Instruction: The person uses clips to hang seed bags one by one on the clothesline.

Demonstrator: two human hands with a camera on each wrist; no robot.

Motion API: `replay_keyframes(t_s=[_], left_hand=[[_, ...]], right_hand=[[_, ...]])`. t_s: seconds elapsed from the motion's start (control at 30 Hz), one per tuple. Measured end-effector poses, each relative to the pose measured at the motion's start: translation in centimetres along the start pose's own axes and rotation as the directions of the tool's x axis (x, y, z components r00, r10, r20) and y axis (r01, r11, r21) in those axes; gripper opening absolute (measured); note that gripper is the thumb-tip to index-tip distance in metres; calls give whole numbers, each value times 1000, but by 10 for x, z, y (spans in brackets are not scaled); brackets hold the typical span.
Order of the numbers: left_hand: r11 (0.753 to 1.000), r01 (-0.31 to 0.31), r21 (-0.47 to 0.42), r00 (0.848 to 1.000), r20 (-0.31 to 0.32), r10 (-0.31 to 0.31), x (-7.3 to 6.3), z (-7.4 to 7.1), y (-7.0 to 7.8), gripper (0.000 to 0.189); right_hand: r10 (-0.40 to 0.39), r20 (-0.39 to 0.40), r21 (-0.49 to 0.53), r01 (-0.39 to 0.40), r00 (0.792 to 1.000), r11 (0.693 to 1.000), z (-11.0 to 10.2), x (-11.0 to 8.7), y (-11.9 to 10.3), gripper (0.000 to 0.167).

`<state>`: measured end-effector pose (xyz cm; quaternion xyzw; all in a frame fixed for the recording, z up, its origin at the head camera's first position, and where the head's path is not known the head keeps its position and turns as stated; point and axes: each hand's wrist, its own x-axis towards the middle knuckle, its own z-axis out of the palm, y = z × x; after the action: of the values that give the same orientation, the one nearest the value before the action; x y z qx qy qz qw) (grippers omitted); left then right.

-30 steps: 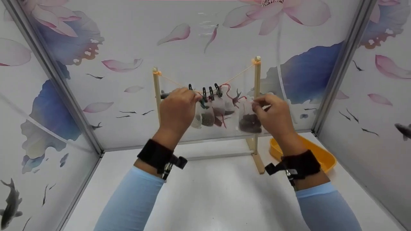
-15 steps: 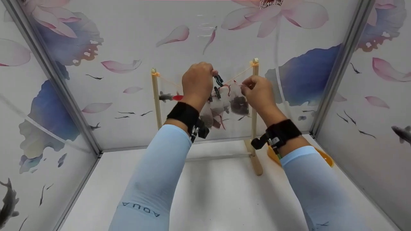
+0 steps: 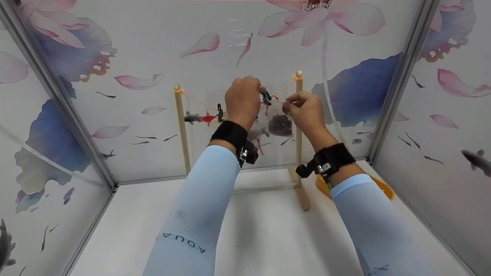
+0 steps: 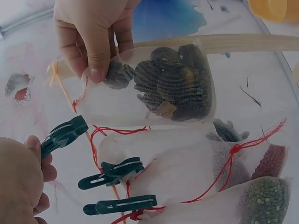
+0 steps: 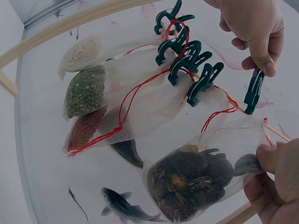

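Note:
My left hand pinches a dark green spring clip by its handle end. That clip's tip is close to the orange cord; whether it bites the cord cannot be told. Between thumb and fingers, my right hand holds the top of a white mesh drawstring bag containing dark dried pieces. The bag's top edge lies beside the cord. Several similar mesh bags hang from green clips, among them one with white contents and one with green contents.
Two wooden posts, the left post and the right post, carry the sagging cord above the white table. A yellow basin sits behind my right forearm. Printed panels enclose the table on the sides shown.
My left hand has moved rightward and up along the cord, with the clip in its fingers. My right hand has lifted the bag of dark pieces up and leftward to the cord.

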<state>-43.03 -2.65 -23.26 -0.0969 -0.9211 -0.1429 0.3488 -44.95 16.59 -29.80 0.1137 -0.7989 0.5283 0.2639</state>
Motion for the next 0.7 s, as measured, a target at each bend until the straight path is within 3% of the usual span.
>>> replay_keyframes(t_s=[0.23,0.47,0.7], left_hand=[[999,7,48,999,-39,-5,-1,4,5,29],[999,0,-33,997,-80,-2,2,-3,-5,32],[997,54,-61,998,-24,-56,2,4,-8,28]], right_hand=[[31,17,14,-31,999,999,-1,-1,-4,9],[51,13,-85,-50,999,995,2,-1,-2,7],[28,-14,-50,-28,1000,998,8,-2,-8,4]])
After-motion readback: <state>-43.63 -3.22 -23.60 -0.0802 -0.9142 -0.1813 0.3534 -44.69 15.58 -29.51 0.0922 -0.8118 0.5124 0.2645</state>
